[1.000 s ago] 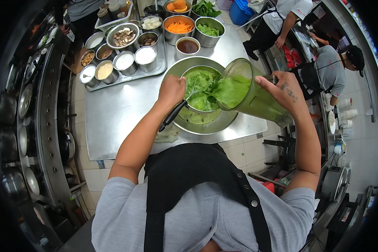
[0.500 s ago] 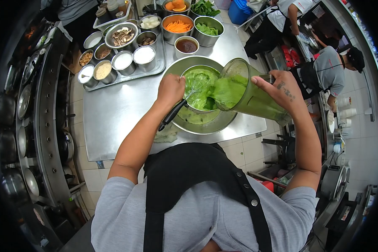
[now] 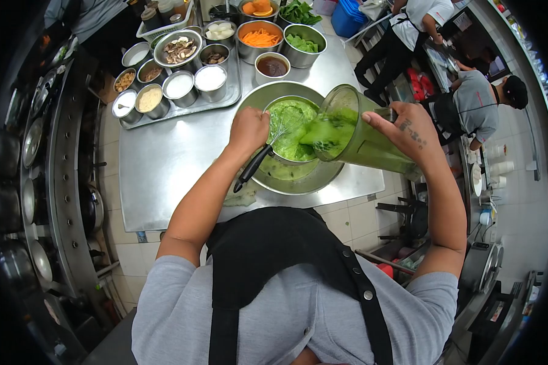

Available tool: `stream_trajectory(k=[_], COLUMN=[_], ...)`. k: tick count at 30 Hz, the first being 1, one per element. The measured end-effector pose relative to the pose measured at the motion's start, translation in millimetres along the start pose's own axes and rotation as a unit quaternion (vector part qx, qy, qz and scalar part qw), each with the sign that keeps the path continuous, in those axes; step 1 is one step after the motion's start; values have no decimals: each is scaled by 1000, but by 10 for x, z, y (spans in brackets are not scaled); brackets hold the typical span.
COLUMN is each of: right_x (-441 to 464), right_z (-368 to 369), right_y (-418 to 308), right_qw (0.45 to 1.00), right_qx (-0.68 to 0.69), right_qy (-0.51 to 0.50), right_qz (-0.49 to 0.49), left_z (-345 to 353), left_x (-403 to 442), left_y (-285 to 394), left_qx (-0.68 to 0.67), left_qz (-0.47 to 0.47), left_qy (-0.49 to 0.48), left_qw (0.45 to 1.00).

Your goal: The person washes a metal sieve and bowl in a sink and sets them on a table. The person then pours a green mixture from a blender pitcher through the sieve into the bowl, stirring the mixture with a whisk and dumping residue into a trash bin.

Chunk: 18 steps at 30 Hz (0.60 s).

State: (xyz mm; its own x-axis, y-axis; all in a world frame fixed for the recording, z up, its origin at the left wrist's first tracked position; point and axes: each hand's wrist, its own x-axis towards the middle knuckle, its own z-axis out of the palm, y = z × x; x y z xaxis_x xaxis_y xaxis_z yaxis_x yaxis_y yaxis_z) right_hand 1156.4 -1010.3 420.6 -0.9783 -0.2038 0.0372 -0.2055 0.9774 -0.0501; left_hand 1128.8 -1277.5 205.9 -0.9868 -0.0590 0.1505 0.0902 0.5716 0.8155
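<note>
My right hand (image 3: 411, 131) is wrapped around the handle of a clear blender jar (image 3: 371, 146). The jar is tipped left, and thick green purée (image 3: 330, 131) slides from its mouth. Under the mouth, a round metal-rimmed strainer (image 3: 292, 98) full of green purée sits in a wide steel bowl (image 3: 332, 176). My left hand (image 3: 249, 131) is closed at the strainer's left side; the exact grip is partly hidden. A whisk (image 3: 254, 168) leans there, its wires in the purée and its black handle below my left hand. Green liquid lies in the bowl around the strainer.
A metal tray (image 3: 234, 91) of small ingredient containers stands at the back left. Behind the bowl are a cup of brown sauce (image 3: 272, 67), carrot strips (image 3: 260, 38) and cut greens (image 3: 301, 42). A cloth (image 3: 240, 196) lies by the front edge. Co-workers (image 3: 478, 100) stand at right.
More purée has slid out of the tilted jar into the strainer. Both hands keep nearly the same place. The whisk handle has shifted slightly.
</note>
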Motion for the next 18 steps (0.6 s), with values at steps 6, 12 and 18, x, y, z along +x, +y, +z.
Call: stream_trajectory(k=[6,12,18], right_x=[13,14,31], right_z=[-9,-25,-106], right_y=[-25,-76,-179], right_qw=[999,998,994], right_qx=[-14,-29,-64], right_qy=[21,34,46], right_qz=[-22,-40,-70], left_z=[21,1,13], left_x=[-13,-2,1], left_y=[-37,-20,-16], left_qx=[8,16,28], left_qz=[7,3,24], left_qy=[5,1,15], left_qw=[1000,1000,999])
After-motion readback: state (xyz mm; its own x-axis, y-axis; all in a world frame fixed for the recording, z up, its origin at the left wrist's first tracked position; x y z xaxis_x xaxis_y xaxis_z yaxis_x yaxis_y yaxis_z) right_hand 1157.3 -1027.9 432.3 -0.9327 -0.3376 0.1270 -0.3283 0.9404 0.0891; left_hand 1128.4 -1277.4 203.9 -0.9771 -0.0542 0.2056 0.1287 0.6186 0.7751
